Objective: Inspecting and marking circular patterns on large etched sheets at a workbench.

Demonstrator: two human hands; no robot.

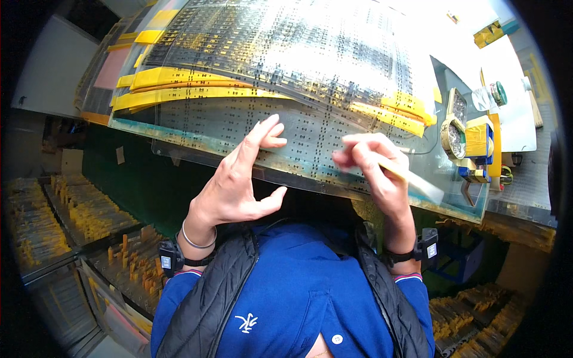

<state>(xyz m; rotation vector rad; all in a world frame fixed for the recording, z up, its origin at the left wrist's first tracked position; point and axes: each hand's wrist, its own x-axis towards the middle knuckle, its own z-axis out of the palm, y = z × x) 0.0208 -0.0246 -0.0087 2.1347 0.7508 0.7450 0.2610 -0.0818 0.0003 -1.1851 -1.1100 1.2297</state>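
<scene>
My left hand (236, 182) hovers over the near edge of a glass-topped table (137, 128), its fingers and thumb spread and nothing in them. Below its fingertips lies a clear film sheet (298, 143) printed with rows of small black marks. To the right, my right hand (382, 173) is closed around a slim, pale tool (409, 178). The tool's whitish end points down to the right and is blurred, so its exact kind cannot be made out. Farther back lies a stack of printed films (286, 53) with yellow-taped edges (197, 80), partly washed out by glare.
On the right stand an oval tin (453, 140) with dark contents, a yellow block (477, 140) and a green-lidded jar (498, 93). Racks of yellow-tabbed pieces (89, 209) fill the lower left; similar pieces (477, 316) sit at lower right.
</scene>
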